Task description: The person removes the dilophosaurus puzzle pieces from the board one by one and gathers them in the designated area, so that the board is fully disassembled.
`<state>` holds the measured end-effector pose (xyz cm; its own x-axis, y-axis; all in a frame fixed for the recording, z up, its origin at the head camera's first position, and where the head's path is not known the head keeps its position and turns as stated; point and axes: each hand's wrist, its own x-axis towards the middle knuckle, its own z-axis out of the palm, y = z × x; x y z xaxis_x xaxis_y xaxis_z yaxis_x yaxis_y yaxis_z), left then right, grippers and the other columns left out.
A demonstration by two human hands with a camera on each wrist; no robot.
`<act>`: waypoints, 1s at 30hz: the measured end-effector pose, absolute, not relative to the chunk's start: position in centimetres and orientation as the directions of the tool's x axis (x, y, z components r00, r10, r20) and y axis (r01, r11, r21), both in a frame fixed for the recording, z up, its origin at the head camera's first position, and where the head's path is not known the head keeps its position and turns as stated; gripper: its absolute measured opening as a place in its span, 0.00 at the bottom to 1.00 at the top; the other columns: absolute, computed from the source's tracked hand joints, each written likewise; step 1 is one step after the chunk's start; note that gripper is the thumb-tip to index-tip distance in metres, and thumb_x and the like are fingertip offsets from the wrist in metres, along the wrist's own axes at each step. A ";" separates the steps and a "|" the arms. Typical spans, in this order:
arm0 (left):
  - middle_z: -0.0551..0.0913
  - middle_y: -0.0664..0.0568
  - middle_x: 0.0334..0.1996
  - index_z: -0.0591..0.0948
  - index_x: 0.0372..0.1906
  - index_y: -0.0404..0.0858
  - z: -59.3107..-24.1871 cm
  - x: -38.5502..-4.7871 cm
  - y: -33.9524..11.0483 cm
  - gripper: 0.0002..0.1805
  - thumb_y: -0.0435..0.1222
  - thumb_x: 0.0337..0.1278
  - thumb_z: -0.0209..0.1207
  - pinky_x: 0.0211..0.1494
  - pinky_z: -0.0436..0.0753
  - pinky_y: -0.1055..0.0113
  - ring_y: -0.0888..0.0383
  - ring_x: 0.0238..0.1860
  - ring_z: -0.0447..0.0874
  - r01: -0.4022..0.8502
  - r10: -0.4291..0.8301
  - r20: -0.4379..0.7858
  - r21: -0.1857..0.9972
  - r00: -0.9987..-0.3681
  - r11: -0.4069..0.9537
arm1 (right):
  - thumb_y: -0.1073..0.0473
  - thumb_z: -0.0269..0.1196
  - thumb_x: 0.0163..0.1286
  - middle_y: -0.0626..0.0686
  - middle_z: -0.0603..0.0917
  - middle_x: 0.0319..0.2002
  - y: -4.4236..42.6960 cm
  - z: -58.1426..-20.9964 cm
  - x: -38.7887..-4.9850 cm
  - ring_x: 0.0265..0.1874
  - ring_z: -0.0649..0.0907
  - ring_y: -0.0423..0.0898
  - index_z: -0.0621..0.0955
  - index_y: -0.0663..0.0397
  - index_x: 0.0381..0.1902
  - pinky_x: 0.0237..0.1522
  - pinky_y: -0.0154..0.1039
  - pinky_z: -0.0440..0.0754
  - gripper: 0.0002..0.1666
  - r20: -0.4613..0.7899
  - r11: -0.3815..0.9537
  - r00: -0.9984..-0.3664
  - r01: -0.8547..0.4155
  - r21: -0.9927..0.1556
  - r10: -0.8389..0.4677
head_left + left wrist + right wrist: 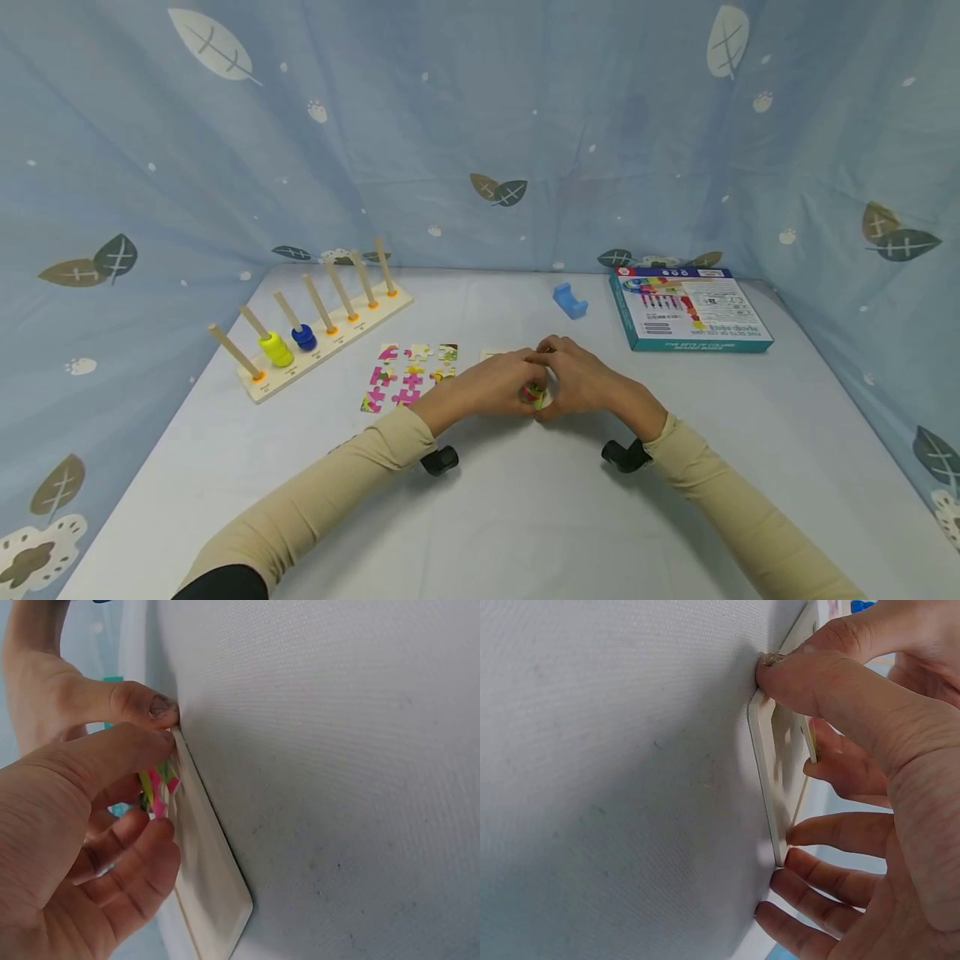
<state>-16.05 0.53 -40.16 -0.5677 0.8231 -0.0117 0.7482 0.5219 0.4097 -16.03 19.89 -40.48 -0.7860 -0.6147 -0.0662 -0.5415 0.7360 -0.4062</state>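
Note:
My left hand [491, 385] and right hand [583, 379] meet over a pale wooden puzzle tray [217, 907], which lies on the table. Between the left thumb and fingers sits a pink and green puzzle piece [156, 791], pinched at the tray. My right hand grips the tray, its thumb on the near edge and fingers at the far and side edges in the right wrist view. Both hands hide most of the tray from above. Left of them, several loose pink, green and yellow puzzle pieces [412, 379] lie in rows.
At the back left stands a wooden peg board [315, 354] with yellow rings [276, 350] and blue rings [303, 337] on two upright pegs. A small blue plastic part [570, 302] lies behind the hands. A flat teal-edged box [693, 312] is at the back right.

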 end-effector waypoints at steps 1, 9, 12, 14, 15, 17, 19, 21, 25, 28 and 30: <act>0.78 0.53 0.52 0.83 0.48 0.41 -40.1 -16.0 0.5 0.16 0.39 0.56 0.70 0.51 0.76 0.70 0.61 0.49 0.76 0.750 0.823 -0.010 0.405 -0.568 0.523 | 0.43 0.81 0.43 0.56 0.73 0.59 19.9 -40.5 -16.0 0.58 0.71 0.54 0.79 0.53 0.64 0.58 0.53 0.74 0.50 -0.065 0.736 -0.785 -0.544 -0.404 -0.616; 0.76 0.54 0.48 0.83 0.51 0.45 -39.9 -16.0 -0.1 0.16 0.41 0.56 0.69 0.44 0.76 0.70 0.62 0.42 0.74 0.761 0.808 0.005 0.340 -0.589 0.552 | 0.42 0.82 0.42 0.56 0.72 0.61 19.8 -40.4 -15.9 0.60 0.70 0.54 0.77 0.54 0.66 0.59 0.54 0.74 0.53 -0.100 0.760 -0.799 -0.514 -0.399 -0.593; 0.75 0.55 0.43 0.84 0.48 0.45 -39.7 -15.9 -0.7 0.15 0.40 0.56 0.69 0.39 0.74 0.71 0.62 0.37 0.72 0.766 0.806 0.027 0.330 -0.591 0.551 | 0.42 0.82 0.41 0.56 0.72 0.61 19.8 -40.4 -15.9 0.60 0.70 0.54 0.77 0.57 0.66 0.60 0.53 0.73 0.54 -0.110 0.770 -0.803 -0.509 -0.386 -0.586; 0.75 0.55 0.42 0.84 0.47 0.45 -39.5 -15.8 -1.2 0.14 0.40 0.55 0.69 0.39 0.75 0.71 0.62 0.36 0.72 0.763 0.799 0.034 0.324 -0.600 0.560 | 0.41 0.82 0.41 0.56 0.72 0.61 19.7 -40.4 -16.0 0.60 0.71 0.54 0.76 0.60 0.66 0.61 0.52 0.73 0.56 -0.106 0.771 -0.803 -0.513 -0.377 -0.586; 0.75 0.55 0.43 0.85 0.47 0.46 -39.4 -15.8 -1.5 0.14 0.40 0.55 0.69 0.40 0.75 0.71 0.62 0.36 0.72 0.762 0.796 0.032 0.317 -0.604 0.565 | 0.41 0.82 0.41 0.56 0.72 0.61 19.7 -40.4 -16.0 0.60 0.71 0.53 0.76 0.61 0.66 0.61 0.52 0.73 0.56 -0.107 0.775 -0.806 -0.511 -0.372 -0.583; 0.75 0.55 0.43 0.85 0.48 0.46 -39.2 -15.8 -2.1 0.14 0.40 0.55 0.69 0.41 0.76 0.70 0.62 0.36 0.73 0.753 0.788 0.021 0.310 -0.616 0.580 | 0.40 0.82 0.40 0.57 0.72 0.61 19.6 -40.5 -16.0 0.59 0.72 0.53 0.76 0.62 0.66 0.61 0.52 0.73 0.58 -0.109 0.781 -0.809 -0.510 -0.361 -0.578; 0.75 0.55 0.45 0.85 0.49 0.46 -39.0 -15.8 -2.9 0.14 0.40 0.56 0.68 0.42 0.77 0.69 0.62 0.37 0.75 0.739 0.775 0.002 0.302 -0.632 0.602 | 0.39 0.82 0.40 0.58 0.73 0.61 19.6 -40.5 -16.0 0.59 0.72 0.54 0.75 0.63 0.66 0.60 0.51 0.74 0.58 -0.115 0.788 -0.811 -0.507 -0.349 -0.573; 0.76 0.55 0.45 0.85 0.49 0.46 -38.8 -15.8 -3.9 0.15 0.40 0.56 0.68 0.43 0.77 0.67 0.62 0.37 0.76 0.728 0.763 -0.005 0.296 -0.647 0.619 | 0.38 0.82 0.40 0.58 0.73 0.61 19.6 -40.6 -16.0 0.58 0.73 0.53 0.76 0.63 0.66 0.60 0.51 0.74 0.59 -0.118 0.791 -0.811 -0.509 -0.340 -0.572; 0.76 0.55 0.44 0.85 0.48 0.44 -38.2 -15.8 -5.9 0.14 0.39 0.56 0.70 0.44 0.78 0.65 0.61 0.38 0.77 0.713 0.740 0.026 0.292 -0.672 0.637 | 0.38 0.82 0.40 0.58 0.73 0.61 19.5 -40.5 -16.2 0.59 0.73 0.53 0.76 0.63 0.66 0.61 0.50 0.74 0.59 -0.108 0.787 -0.808 -0.520 -0.332 -0.579; 0.76 0.54 0.43 0.86 0.47 0.43 -37.7 -15.8 -7.2 0.14 0.39 0.55 0.70 0.45 0.79 0.65 0.60 0.39 0.77 0.713 0.735 0.050 0.293 -0.677 0.637 | 0.39 0.82 0.40 0.58 0.73 0.62 19.4 -40.6 -16.2 0.60 0.73 0.54 0.76 0.64 0.66 0.62 0.50 0.73 0.59 -0.106 0.789 -0.810 -0.520 -0.327 -0.577; 0.76 0.54 0.43 0.86 0.47 0.42 -37.5 -15.7 -7.8 0.14 0.39 0.55 0.70 0.43 0.79 0.65 0.60 0.38 0.77 0.713 0.733 0.056 0.293 -0.678 0.637 | 0.39 0.82 0.39 0.59 0.73 0.62 19.4 -40.5 -16.2 0.60 0.73 0.54 0.76 0.64 0.66 0.62 0.50 0.73 0.59 -0.109 0.792 -0.810 -0.519 -0.323 -0.576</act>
<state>-15.75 -7.84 -37.52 -0.6779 0.7330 0.0558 0.7129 0.6371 0.2930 -16.18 19.38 -40.53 -0.8104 -0.5755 -0.1094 -0.5187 0.7917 -0.3227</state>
